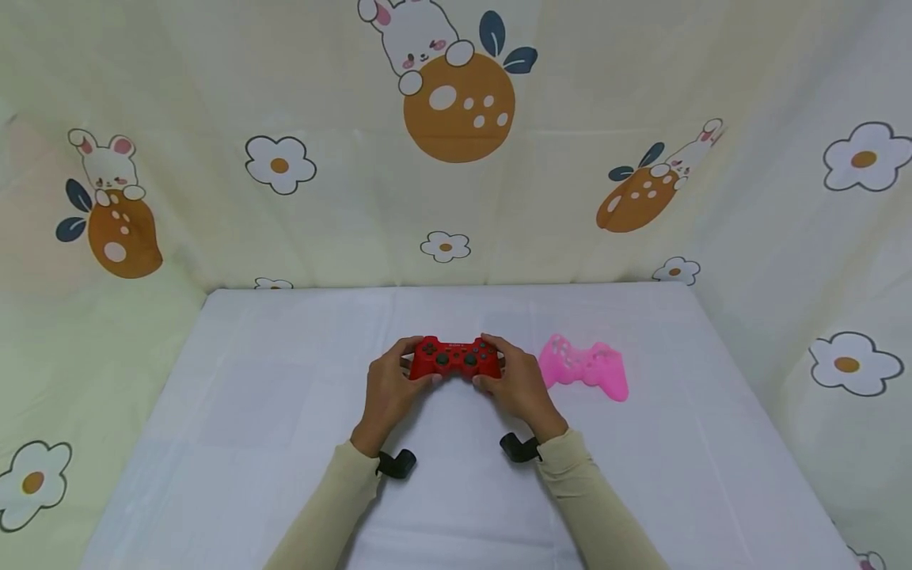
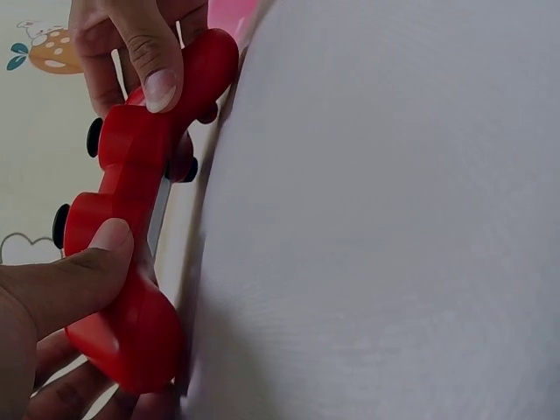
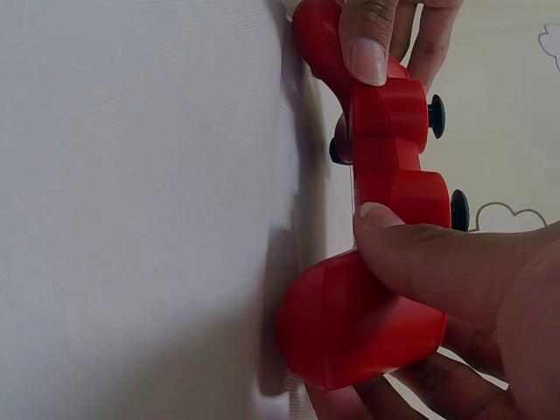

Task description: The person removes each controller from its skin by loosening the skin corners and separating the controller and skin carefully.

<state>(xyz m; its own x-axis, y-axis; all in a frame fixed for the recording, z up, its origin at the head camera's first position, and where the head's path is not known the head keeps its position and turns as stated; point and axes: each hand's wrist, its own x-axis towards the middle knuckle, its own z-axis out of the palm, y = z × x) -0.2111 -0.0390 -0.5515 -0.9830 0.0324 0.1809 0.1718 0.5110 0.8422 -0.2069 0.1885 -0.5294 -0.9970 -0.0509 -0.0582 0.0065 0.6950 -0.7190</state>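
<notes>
Both hands hold a red game controller [image 1: 456,359] by its two ends, its buttons and black thumbsticks facing up. The left hand [image 1: 393,386] grips the left end, and in the left wrist view its thumb presses the near side of the red controller [image 2: 131,184]. At the other end the right hand [image 1: 518,384] grips it likewise, its thumb lying along the near side of the controller [image 3: 385,166] in the right wrist view. A pink controller-shaped cover [image 1: 584,366] with cut-out holes lies on the table just right of the right hand.
A white cloth covers the table [image 1: 271,459]. Behind it and at both sides hangs a pale curtain [image 1: 342,214] printed with rabbits, oranges and flowers. Each wrist wears a small black camera, the left camera [image 1: 397,465] and the right camera [image 1: 519,448].
</notes>
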